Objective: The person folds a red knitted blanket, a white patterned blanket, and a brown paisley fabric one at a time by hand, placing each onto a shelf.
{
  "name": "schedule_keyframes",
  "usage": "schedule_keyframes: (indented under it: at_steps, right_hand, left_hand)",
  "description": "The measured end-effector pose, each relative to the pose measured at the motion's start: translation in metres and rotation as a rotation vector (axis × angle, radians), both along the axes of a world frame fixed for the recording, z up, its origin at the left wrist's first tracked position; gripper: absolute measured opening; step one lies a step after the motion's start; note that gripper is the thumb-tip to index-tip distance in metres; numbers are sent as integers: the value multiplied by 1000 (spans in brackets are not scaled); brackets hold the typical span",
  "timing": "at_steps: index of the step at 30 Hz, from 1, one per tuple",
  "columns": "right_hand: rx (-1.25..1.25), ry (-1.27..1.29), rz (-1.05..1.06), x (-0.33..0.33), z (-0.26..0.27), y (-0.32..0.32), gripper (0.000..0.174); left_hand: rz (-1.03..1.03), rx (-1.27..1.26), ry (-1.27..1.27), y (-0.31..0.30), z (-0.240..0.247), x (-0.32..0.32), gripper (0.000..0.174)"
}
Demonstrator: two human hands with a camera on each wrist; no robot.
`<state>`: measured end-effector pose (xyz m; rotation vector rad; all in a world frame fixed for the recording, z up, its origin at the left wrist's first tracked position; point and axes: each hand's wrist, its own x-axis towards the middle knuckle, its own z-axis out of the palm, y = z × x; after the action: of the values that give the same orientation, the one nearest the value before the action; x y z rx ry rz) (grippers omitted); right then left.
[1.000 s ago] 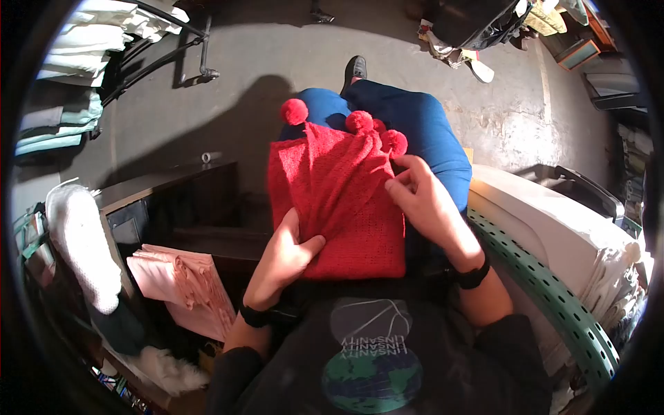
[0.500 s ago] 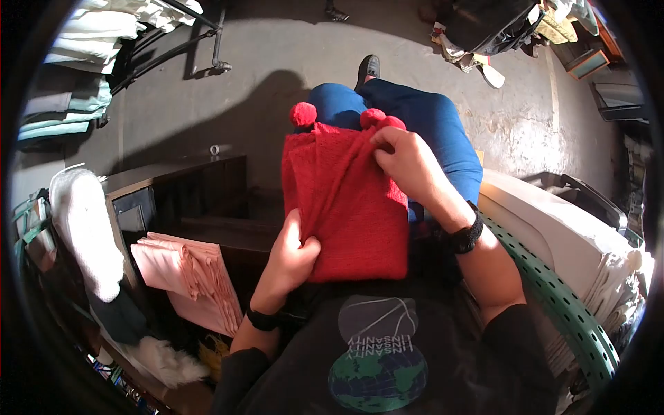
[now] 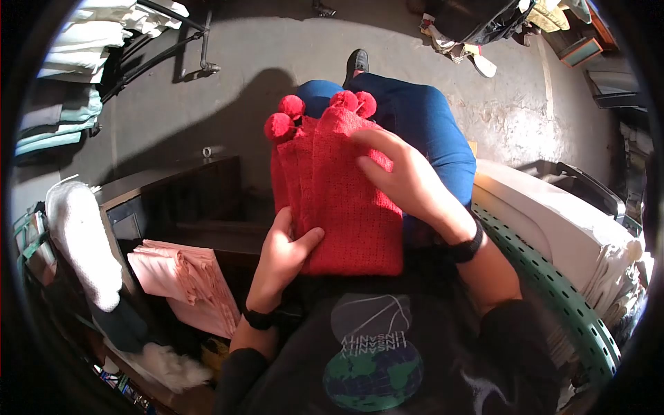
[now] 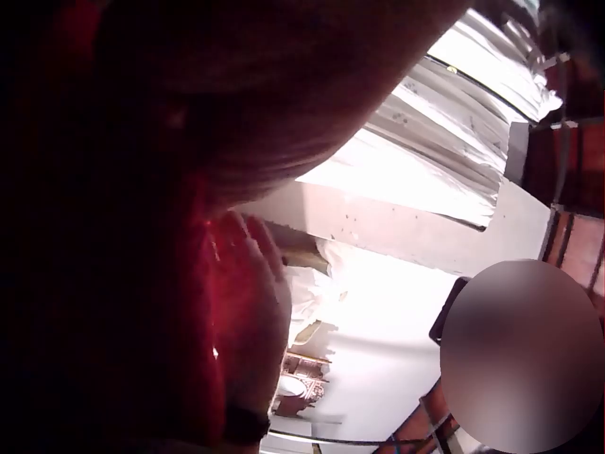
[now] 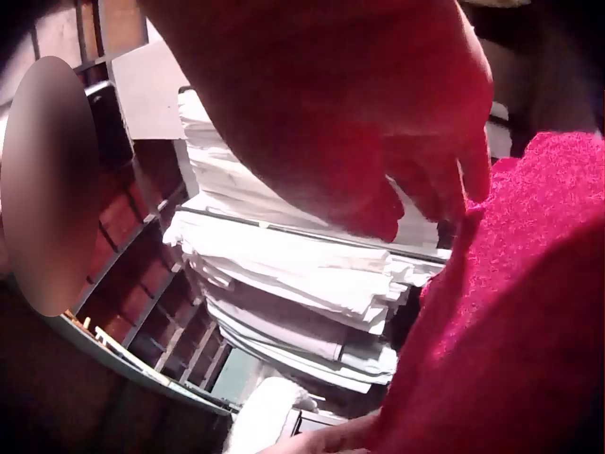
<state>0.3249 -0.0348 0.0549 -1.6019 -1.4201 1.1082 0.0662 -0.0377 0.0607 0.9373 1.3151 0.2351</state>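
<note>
A folded red knitted piece (image 3: 354, 225) with several red pom-poms (image 3: 279, 127) along its far end lies over the lap in the head view. My left hand (image 3: 277, 254) grips its near left edge, thumb on top and the other fingers hidden beneath. Over the upper right part, my right hand (image 3: 408, 176) rests with fingers extended and the thumb apart. In the right wrist view, that hand's fingertips reach the bright upper edge of the red knit (image 5: 539, 218). The left wrist view is mostly dark.
Folded pink cloths (image 3: 183, 277) hang at the left by a dark wooden cabinet (image 3: 176, 183). A white knitted item (image 3: 81, 242) is farther left. Stacked white fabrics (image 3: 79, 45) are on a rack at upper left. A green perforated metal strip (image 3: 546, 297) curves along the right.
My right hand has moved from the right edge up and inward over the knit, its pinch loosened. The far folds and pom-poms have shifted leftward, two now at the left corner. My left hand keeps its grip.
</note>
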Motion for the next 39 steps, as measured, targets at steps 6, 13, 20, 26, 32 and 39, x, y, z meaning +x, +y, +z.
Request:
schedule_keyframes:
  at_steps: [6,13,20,26,32,39]
  right_hand:
    - [-238,46,-62,22,5,-55,42]
    - [-159,-129,139,2,1,-63,51]
    - [-17,-183,104,0,3,-60,46]
    - [-8,-233,100,-2,6,-65,47]
    - [-41,-220,93,-1,3,-69,49]
    - [41,-306,205,1,23,-71,55]
  left_hand:
    - [42,161,-195,0,32,-9,36]
    - [-66,-61,-61,12,2,-39,46]
    - [-49,292,47,39,-10,-9,36]
    - [-383,995,455,66,3,43,46]
    - [-434,688,429,87,-16,58,48]
    - [3,580,284,79,8,31,22]
